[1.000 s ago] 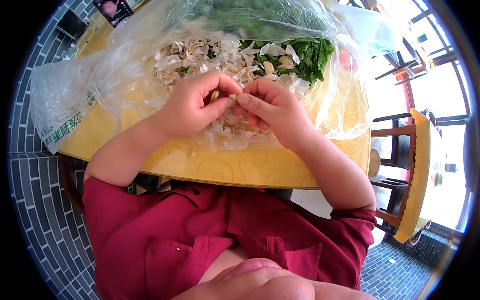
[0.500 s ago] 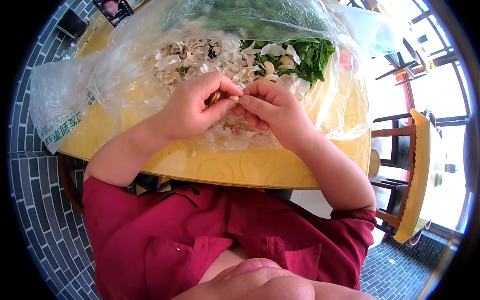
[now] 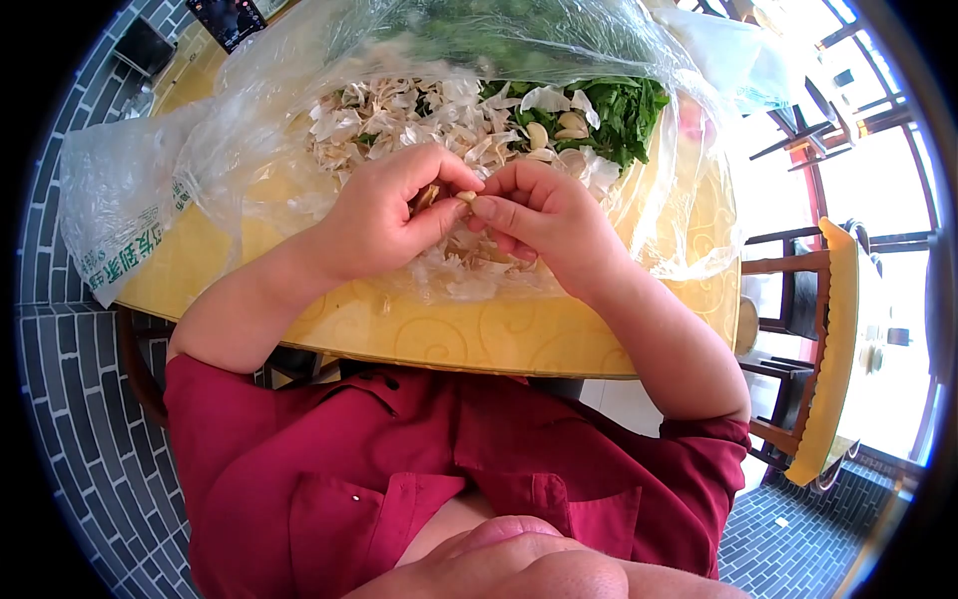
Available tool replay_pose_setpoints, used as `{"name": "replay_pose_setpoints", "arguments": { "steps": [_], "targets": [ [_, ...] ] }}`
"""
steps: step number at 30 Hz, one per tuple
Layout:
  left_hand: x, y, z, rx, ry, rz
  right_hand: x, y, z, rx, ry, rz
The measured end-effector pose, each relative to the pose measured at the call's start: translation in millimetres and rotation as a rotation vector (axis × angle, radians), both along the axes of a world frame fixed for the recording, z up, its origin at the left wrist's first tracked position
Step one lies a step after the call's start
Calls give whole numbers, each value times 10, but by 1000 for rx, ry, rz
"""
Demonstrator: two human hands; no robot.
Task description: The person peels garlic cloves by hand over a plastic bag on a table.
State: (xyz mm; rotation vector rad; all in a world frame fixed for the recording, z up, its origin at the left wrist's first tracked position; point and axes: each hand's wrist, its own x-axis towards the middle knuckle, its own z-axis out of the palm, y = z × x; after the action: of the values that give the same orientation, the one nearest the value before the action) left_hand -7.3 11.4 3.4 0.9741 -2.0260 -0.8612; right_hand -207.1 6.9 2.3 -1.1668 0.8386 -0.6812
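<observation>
Between the fingertips of both hands is a small pale garlic clove [image 3: 466, 197]. My left hand [image 3: 404, 205] pinches it from the left with thumb and forefinger, and something brownish shows inside its curled fingers. From the right, my right hand [image 3: 534, 215] presses thumb and fingertips against the same clove. Just beyond the hands lies a heap of papery garlic skins [image 3: 419, 115]. Several peeled garlic cloves [image 3: 571, 126] rest on green leaves [image 3: 634, 110] to the right of the skins.
A clear plastic bag [image 3: 269, 110] spreads under and behind the heap on a yellow-covered table [image 3: 479, 334]. A printed white bag [image 3: 120, 220] hangs over the left edge. At the far left stands a phone [image 3: 228, 20]. Chairs and another yellow-covered table [image 3: 830, 349] are on the right.
The right thumb and fingertips have shifted slightly at the clove, which shows a little more. My left hand stays nearly in place.
</observation>
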Motion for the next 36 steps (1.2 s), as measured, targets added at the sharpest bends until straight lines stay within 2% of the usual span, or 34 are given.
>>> {"name": "replay_pose_setpoints", "arguments": {
  "steps": [8,36],
  "targets": [
    [2,-25,-12,-109,-20,-32,-2,5,-13,-45,56,10],
    [8,-30,-43,-156,-5,-52,-13,-1,20,-48,75,19]
  ]
}}
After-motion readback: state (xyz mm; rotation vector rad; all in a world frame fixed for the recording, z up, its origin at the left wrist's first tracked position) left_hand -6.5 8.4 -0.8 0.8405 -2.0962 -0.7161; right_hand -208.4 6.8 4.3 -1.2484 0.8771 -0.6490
